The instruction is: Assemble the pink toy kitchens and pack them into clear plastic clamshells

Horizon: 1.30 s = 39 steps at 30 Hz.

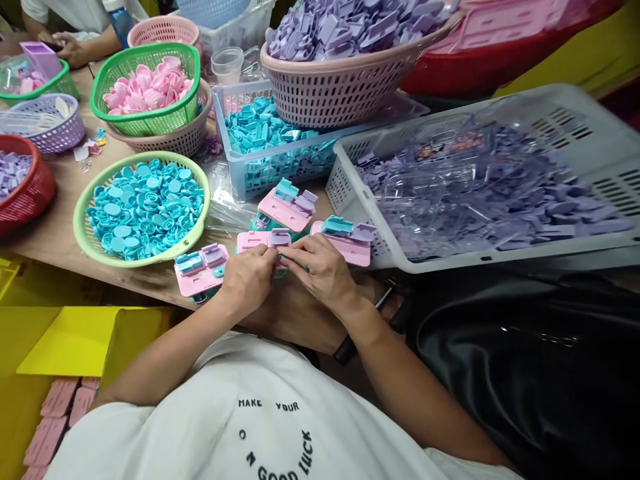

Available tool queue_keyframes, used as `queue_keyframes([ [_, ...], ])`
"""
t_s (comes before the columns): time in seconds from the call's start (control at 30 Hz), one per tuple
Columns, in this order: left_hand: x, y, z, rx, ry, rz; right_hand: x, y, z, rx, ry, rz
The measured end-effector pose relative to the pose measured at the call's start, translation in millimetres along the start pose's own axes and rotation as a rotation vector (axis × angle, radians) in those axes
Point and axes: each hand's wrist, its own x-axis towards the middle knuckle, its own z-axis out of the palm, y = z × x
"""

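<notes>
My left hand (253,277) and my right hand (320,267) meet at the near edge of a pink plastic toy piece (254,240) with a purple part on it. Both are closed in a pinch, and whatever sits between the fingertips is too small and covered to name. Left of them lies a pink toy piece (193,281) bearing teal and purple parts. Behind is another pink toy piece (285,210) with a teal underside. A third similar pink toy piece (353,252) lies just beyond my right hand.
A pale green basket (83,230) holds teal oval parts. To the right, a white crate (367,207) contains purple parts and clear plastic packaging. Piled purple parts fill a pink basket (320,93) at the back. A yellow box (75,340) stands lower left. Another person's hands (70,50) show far left.
</notes>
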Motion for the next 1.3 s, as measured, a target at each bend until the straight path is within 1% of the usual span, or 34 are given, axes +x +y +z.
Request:
queue_keyframes([
  [0.13,2,-3,5.0,0.005,0.043,0.017,-1,0,3,0.123,0.056,0.098],
  [0.2,2,-4,6.4,0.003,0.050,0.023,-2,-1,3,0.127,0.078,0.132],
  [0.3,2,-5,9.4,0.006,0.046,0.021,-3,-6,5,0.044,0.079,0.205],
  [0.4,0,0,10.4,0.002,-0.008,0.019,-8,-10,6,-0.064,0.083,0.232],
  [0.47,-1,7,6.6,-0.020,-0.076,0.036,-12,-11,4,-0.118,0.078,0.211],
  [0.53,-1,10,-2.1,-0.050,-0.149,0.058,-12,-12,-3,-0.161,0.047,0.191],
  [0.6,-2,5,-16.9,-0.095,-0.176,0.064,1,-16,-12,-0.169,0.027,0.172],
  [0.63,-3,-3,-26.5,-0.127,-0.148,0.057,13,-21,-16,-0.147,0.030,0.155],
  [0.7,-8,-30,-47.7,-0.182,-0.012,-0.003,49,-38,-17,-0.066,0.033,0.079],
  [0.73,-11,-49,-57.6,-0.184,0.078,-0.071,72,-50,-12,-0.019,0.015,0.024],
  [0.77,-14,-71,-65.8,-0.158,0.139,-0.169,96,-63,-2,0.014,-0.032,-0.043],
  [0.8,-16,-93,-71.7,-0.087,0.177,-0.313,120,-76,12,0.023,-0.111,-0.106],
  [0.83,-16,-115,-74.8,-0.016,0.149,-0.437,143,-89,30,0.014,-0.218,-0.161],
  [0.87,-15,-136,-75.3,0.032,0.079,-0.523,164,-99,49,-0.020,-0.343,-0.199],
  [0.9,-14,-153,-73.5,0.066,0.014,-0.580,182,-108,68,-0.076,-0.458,-0.203],
  [0.93,-12,-168,-70.2,0.086,-0.041,-0.605,196,-115,86,-0.130,-0.549,-0.193],
  [0.97,-10,-178,-66.1,0.096,-0.072,-0.607,207,-120,101,-0.173,-0.615,-0.177],
  [1.0,-8,-186,-62.1,0.102,-0.077,-0.598,214,-123,112,-0.206,-0.655,-0.157],
  [1.03,-7,-190,-59.1,0.105,-0.068,-0.579,217,-124,119,-0.223,-0.672,-0.145],
  [1.07,-7,-191,-57.6,0.099,-0.059,-0.560,219,-125,122,-0.226,-0.675,-0.144],
  [1.1,-7,-190,-58.0,0.080,-0.046,-0.538,218,-124,120,-0.220,-0.669,-0.151],
  [1.17,-8,-183,-64.9,-0.015,0.011,-0.500,214,-119,105,-0.192,-0.636,-0.156],
  [1.23,-6,-171,-77.0,-0.196,0.103,-0.460,204,-108,81,-0.131,-0.558,-0.116],
  [1.3,2,-156,-88.6,-0.415,0.157,-0.362,188,-90,54,-0.007,-0.431,-0.021],
])
